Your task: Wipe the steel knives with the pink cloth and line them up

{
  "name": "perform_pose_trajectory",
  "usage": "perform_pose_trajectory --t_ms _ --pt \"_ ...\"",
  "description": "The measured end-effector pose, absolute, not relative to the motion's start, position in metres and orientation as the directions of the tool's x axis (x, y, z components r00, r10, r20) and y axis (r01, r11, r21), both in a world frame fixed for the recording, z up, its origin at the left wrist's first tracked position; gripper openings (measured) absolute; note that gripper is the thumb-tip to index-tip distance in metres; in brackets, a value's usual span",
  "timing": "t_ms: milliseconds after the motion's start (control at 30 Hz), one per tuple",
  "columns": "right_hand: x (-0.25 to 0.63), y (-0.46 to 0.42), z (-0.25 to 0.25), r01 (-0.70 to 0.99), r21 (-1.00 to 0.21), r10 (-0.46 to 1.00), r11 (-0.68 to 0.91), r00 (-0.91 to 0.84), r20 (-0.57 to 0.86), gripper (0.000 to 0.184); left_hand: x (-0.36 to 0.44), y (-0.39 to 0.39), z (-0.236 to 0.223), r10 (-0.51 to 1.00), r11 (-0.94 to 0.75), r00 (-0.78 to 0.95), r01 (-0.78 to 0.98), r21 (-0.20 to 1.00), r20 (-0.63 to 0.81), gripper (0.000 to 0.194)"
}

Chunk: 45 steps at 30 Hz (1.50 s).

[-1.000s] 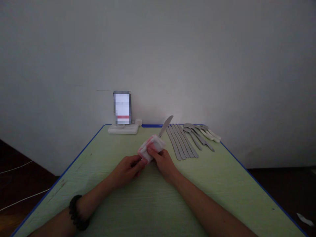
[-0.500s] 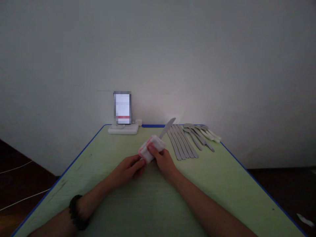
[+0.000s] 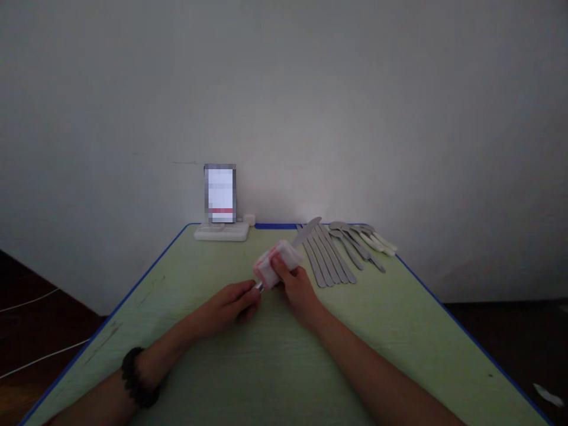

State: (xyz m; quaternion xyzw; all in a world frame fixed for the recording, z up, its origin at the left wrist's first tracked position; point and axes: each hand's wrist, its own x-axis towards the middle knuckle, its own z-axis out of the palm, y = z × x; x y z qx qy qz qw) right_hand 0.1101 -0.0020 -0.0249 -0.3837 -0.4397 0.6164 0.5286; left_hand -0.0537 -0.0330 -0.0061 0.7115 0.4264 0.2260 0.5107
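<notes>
Closed around the handle end of a silver table knife (image 3: 307,232) is my left hand (image 3: 237,300). The knife slants up and away to the right, its blade tip over the row of knives on the table. My right hand (image 3: 296,289) pinches a folded white cloth with pink edges (image 3: 274,264) around the middle of the knife, thumb on top. Most of the handle is hidden by the cloth; a short shiny piece shows between the cloth and my left fingers.
Several silver knives (image 3: 331,260) lie side by side on the green table (image 3: 239,367). Right of them are spoons and forks (image 3: 355,245) and white-handled cutlery (image 3: 377,241). A lit phone (image 3: 222,194) stands on a white stand (image 3: 220,232) by the wall.
The cloth and my right hand have shifted slightly right along the knife, baring a bit of handle near my left hand. The knife has tilted lower and moved right.
</notes>
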Motion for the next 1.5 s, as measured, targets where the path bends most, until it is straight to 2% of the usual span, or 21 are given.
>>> perform_pose_trajectory --t_ms 167,333,600,733,800,933,1000,1100,1200,1333,1500 --pt "0.111 -0.006 -0.019 -0.177 -0.984 0.987 -0.017 -0.16 0.012 0.04 -0.05 -0.032 -0.02 0.873 -0.041 0.474 0.297 0.954 -0.111 0.044" --pt "0.11 -0.009 -0.014 -0.17 -0.985 0.985 -0.018 -0.173 0.012 0.04 -0.047 -0.033 -0.016 0.903 -0.058 0.418 0.342 0.938 -0.096 0.042" --pt "0.107 -0.009 -0.018 -0.26 -0.964 0.998 -0.056 -0.034 -0.049 0.051 -0.051 -0.034 -0.005 0.839 -0.188 0.534 0.457 0.869 -0.1 0.037" --pt "0.108 -0.011 -0.016 -0.224 -0.973 0.998 -0.057 -0.045 -0.048 0.047 -0.051 -0.034 -0.005 0.836 -0.201 0.541 0.453 0.869 -0.089 0.037" --pt "0.107 -0.01 -0.018 -0.257 -0.964 0.997 -0.061 -0.066 -0.045 0.041 -0.051 -0.034 -0.007 0.845 -0.165 0.526 0.419 0.893 -0.091 0.038" --pt "0.104 -0.003 -0.028 -0.488 -0.863 0.982 -0.13 -0.186 -0.042 0.027 -0.049 -0.033 -0.015 0.873 -0.094 0.477 0.365 0.926 -0.1 0.04" --pt "0.103 0.0 -0.032 -0.551 -0.821 0.977 -0.152 -0.211 -0.039 0.022 -0.049 -0.033 -0.017 0.885 -0.077 0.454 0.357 0.931 -0.101 0.041" --pt "0.104 0.0 -0.031 -0.49 -0.864 0.985 -0.114 -0.171 -0.033 0.02 -0.049 -0.033 -0.016 0.889 -0.062 0.446 0.343 0.937 -0.105 0.041" --pt "0.106 -0.003 -0.024 -0.432 -0.896 0.988 -0.1 -0.15 -0.038 0.028 -0.048 -0.033 -0.012 0.883 -0.09 0.46 0.355 0.93 -0.09 0.041" --pt "0.108 -0.004 -0.018 -0.512 -0.851 0.992 -0.114 -0.106 -0.069 0.034 -0.046 -0.034 -0.01 0.899 -0.126 0.434 0.38 0.916 -0.056 0.041" --pt "0.107 -0.005 -0.02 -0.575 -0.808 0.985 -0.127 -0.167 -0.035 0.021 -0.045 -0.033 -0.012 0.926 -0.092 0.374 0.379 0.921 -0.061 0.042"
